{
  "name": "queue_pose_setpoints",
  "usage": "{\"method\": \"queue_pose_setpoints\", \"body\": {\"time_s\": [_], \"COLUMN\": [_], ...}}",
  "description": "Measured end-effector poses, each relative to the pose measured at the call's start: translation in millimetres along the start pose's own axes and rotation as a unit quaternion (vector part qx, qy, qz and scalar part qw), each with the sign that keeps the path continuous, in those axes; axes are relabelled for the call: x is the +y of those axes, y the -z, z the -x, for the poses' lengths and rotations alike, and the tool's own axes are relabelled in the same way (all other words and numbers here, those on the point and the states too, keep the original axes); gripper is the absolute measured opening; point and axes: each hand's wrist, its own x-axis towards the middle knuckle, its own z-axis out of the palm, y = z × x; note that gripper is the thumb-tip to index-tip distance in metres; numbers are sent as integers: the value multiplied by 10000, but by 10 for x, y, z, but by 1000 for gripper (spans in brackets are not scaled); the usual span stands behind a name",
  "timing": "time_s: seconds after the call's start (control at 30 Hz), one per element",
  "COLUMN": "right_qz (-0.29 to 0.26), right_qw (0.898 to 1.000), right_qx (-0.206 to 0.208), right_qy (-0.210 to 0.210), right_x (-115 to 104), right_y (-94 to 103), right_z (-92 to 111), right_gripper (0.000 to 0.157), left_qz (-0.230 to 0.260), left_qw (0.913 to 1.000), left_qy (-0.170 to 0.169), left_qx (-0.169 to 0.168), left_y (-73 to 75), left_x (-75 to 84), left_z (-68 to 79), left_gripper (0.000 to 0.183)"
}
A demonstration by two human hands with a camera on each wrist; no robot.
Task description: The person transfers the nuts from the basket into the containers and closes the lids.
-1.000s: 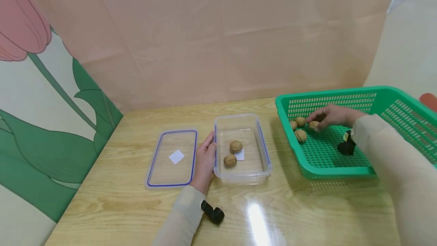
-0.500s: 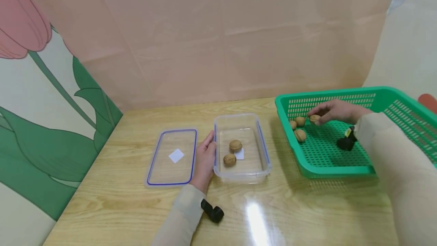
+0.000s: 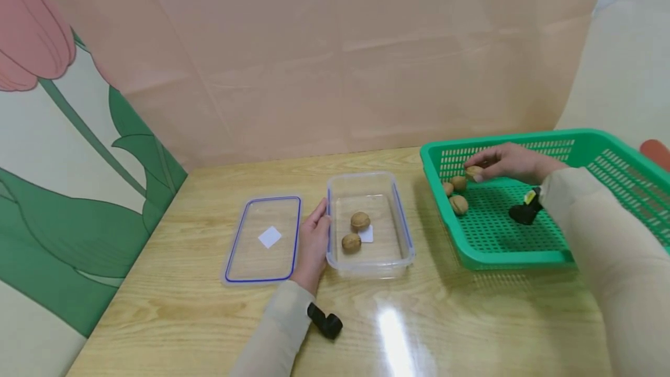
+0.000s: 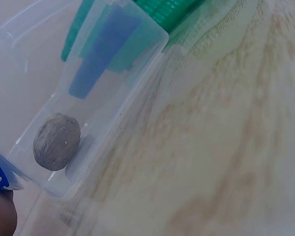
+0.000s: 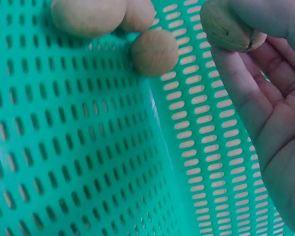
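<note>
In the head view my right hand (image 3: 510, 163) pinches a walnut (image 3: 473, 173) between thumb and fingers, raised above the floor of the green basket. The right wrist view shows this walnut (image 5: 231, 29) at the fingertips. Three other walnuts lie at the basket's left end, the nearest walnut (image 3: 459, 205) in front. My left hand (image 3: 312, 249) rests with extended fingers against the left wall of a clear plastic container (image 3: 395, 258). Inside that container are two walnuts, a rear walnut (image 3: 360, 221) and a front walnut (image 3: 351, 243). Much of the left hand is out of its wrist view.
A clear lid (image 3: 246, 260) with a blue seal lies on the wooden table (image 3: 173, 307), left of the left hand. The green basket (image 3: 502, 259) stands to the right of the container, with a gap between them. A pinkish covering (image 3: 314, 74) hangs behind the table.
My right hand has lifted the pinched walnut off the basket floor, upward and slightly toward the back. The left hand, container and lid stay in place.
</note>
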Motion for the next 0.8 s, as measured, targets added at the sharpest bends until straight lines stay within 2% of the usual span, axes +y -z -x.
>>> {"method": "queue_pose_setpoints", "body": {"time_s": [0.17, 0.4, 0.5, 0.63, 0.73, 0.8], "right_qz": [-310, -740, -738, -653, -769, -826], "right_qw": [9992, 9955, 9952, 9953, 9930, 9915], "right_qx": [140, 169, 281, 415, 399, 374], "right_qy": [213, 566, 570, 590, 801, 933], "right_x": [-48, -94, -141, -215, -256, -281], "right_y": [-24, -67, -85, -119, -150, -172], "right_z": [-22, -28, -38, -48, -59, -71], "right_gripper": [53, 39, 39, 41, 38, 35], "left_qz": [-102, -175, -165, -156, -110, -39], "left_qw": [9999, 9998, 9998, 9997, 9997, 9998], "left_qy": [-29, 18, 56, 158, 193, 176], "left_qx": [35, 18, -22, -70, -72, -56], "left_y": [6, 1, 5, 2, 4, 11], "left_x": [8, 2, 14, 114, 107, 29], "left_z": [5, 5, 6, 52, 51, 11], "left_gripper": [45, 44, 44, 45, 45, 45]}}
